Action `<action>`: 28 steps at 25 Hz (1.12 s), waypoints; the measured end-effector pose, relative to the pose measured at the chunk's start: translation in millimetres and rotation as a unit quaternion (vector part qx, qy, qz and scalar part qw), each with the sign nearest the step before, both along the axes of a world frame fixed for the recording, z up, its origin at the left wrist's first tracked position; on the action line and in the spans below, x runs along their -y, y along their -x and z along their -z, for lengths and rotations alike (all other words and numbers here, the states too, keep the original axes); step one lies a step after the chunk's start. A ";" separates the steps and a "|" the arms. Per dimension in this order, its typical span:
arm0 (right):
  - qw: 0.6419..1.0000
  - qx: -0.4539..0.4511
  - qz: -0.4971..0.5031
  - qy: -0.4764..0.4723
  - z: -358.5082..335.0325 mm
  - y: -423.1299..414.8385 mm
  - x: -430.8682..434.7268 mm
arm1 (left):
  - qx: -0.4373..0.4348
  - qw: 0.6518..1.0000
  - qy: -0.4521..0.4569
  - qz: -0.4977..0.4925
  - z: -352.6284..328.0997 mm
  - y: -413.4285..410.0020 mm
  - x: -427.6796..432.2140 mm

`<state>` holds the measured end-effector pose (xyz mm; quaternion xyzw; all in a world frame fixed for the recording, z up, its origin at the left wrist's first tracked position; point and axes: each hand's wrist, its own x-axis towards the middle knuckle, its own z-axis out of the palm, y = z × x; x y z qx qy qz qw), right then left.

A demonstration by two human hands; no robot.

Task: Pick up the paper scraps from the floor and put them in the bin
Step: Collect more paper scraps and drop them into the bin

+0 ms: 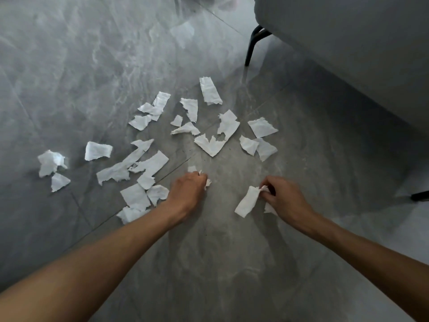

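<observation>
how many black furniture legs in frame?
2: one black leg at the top, under the grey seat; a second leg at the right edge. More may be hidden.

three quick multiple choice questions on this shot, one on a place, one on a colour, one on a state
1. The black leg stands where? A) beyond the scraps, upper right B) between the hands C) lower left
2. The scraps are which colour? A) yellow B) white C) blue
3. The right hand is A) flat and open B) pinching a strip C) out of view

1 A: it shows beyond the scraps, under the grey seat.
2 B: all look white on the floor.
3 B: its fingers curl on the strip's end.
</observation>
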<state>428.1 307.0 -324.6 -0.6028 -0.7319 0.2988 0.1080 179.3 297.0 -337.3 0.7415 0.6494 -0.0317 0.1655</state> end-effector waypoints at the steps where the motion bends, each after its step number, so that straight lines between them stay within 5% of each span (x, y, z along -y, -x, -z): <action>1: 1.000 -0.009 0.011 0.016 -5.0 6.3 0.4 | 0.019 1.000 0.013 0.001 -7.1 3.2 -0.8; 9: 0.985 -0.063 -0.054 0.152 -101.9 115.5 -9.8 | 0.307 0.944 -0.011 -0.117 -156.1 97.9 19.5; 12: 0.978 -0.104 -0.111 0.144 -139.1 161.3 -10.5 | 0.351 0.916 -0.035 -0.189 -191.2 135.1 47.0; 18: 0.948 -0.185 -0.209 0.157 -157.7 242.1 -0.8 | 0.325 0.889 -0.127 -0.297 -218.3 180.1 109.7; 23: 0.901 -0.216 -0.334 0.170 -177.1 324.1 25.8 | 0.221 0.861 -0.202 -0.411 -243.1 209.9 184.3; 28: 0.857 -0.204 -0.434 0.189 -175.8 390.9 78.8 | 0.078 0.781 -0.306 -0.538 -260.0 254.7 269.4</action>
